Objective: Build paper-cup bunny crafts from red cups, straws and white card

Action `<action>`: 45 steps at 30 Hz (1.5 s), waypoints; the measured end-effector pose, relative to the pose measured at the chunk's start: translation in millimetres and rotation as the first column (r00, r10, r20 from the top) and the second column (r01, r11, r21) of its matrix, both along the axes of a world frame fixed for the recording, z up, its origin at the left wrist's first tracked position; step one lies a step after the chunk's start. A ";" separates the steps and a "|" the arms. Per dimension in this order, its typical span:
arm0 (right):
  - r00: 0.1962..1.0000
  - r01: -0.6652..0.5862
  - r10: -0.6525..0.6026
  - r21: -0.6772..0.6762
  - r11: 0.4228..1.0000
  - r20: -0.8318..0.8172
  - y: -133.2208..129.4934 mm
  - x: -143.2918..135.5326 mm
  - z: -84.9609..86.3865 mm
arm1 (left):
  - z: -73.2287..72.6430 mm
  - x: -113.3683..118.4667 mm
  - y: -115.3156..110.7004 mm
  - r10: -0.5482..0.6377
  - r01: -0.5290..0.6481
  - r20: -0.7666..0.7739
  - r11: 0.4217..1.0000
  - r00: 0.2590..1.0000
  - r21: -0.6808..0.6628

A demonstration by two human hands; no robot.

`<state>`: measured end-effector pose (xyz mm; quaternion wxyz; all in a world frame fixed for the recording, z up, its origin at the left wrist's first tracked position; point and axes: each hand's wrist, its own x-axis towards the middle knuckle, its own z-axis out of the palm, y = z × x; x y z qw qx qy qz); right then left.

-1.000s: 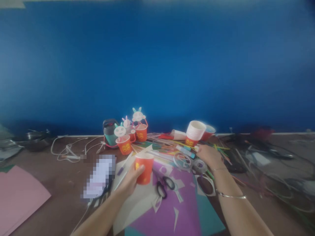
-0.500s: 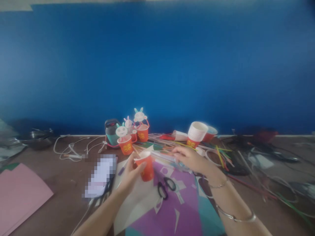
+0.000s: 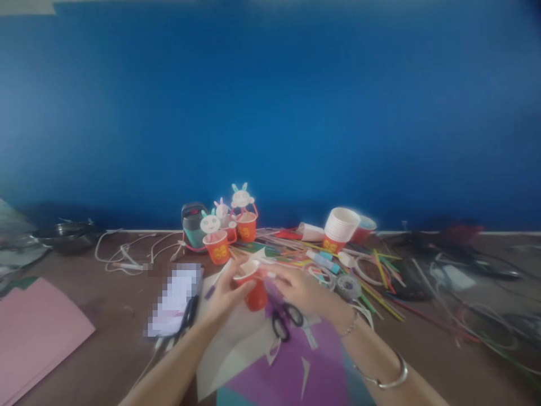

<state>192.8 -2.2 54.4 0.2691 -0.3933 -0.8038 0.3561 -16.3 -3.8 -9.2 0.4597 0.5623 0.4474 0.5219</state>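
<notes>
A red paper cup (image 3: pixel 256 295) stands slightly tilted over the white and purple paper, with my left hand (image 3: pixel 230 287) wrapped round its left side. On the cup's right side is my right hand (image 3: pixel 291 285), its fingertips at the rim; whether they pinch anything small is too blurred to tell. Black-handled scissors (image 3: pixel 287 321) lie on the purple paper (image 3: pixel 321 361) just below. Behind, on the left, several red cups (image 3: pixel 218 248) bear rabbit faces and pink handles.
A stack of white-lined cups (image 3: pixel 341 225) stands at the back right, near glue sticks (image 3: pixel 323 261), a tape roll (image 3: pixel 349 286) and coloured strips. On the left lie a phone (image 3: pixel 177 299), white cables and pink paper (image 3: pixel 40 338). A blue wall (image 3: pixel 270 113) rises behind.
My right hand has moved left and down from the strips to the cup's rim. The glue sticks and tape roll now show. My left hand still holds the cup.
</notes>
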 end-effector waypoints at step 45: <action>0.886 0.211 -0.273 0.197 0.957 0.375 -34.3 -36.4 0.9 | 16.1 0.7 -3.4 0.351 0.045 -0.519 0.795 0.780 0.605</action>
